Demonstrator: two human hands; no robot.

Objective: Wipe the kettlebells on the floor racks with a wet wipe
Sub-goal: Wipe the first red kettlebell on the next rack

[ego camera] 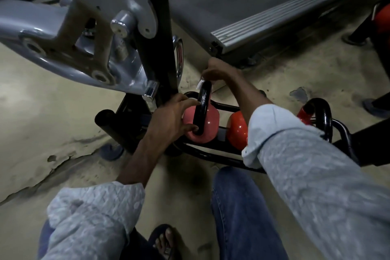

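Note:
A pink kettlebell [211, 121] with a glossy black handle [203, 101] sits at the left end of a low black floor rack [211, 155]. My left hand [171, 117] grips the pink body, thumb by the handle's base. Closed over the top of the handle is my right hand [217, 72], pressing a white wet wipe [200, 84] of which only a corner shows. An orange kettlebell [237, 130] stands beside it, partly hidden by my right sleeve. A further black handle [321, 116] with a red body rises at the right.
A grey exercise machine [80, 34] with a black upright looms over the left. The treadmill deck [274, 6] lies beyond the rack. The cracked concrete floor [52, 133] spreads left. My knee [238, 207] and sandalled foot [166, 240] are below. Another orange kettlebell [383, 21] sits far right.

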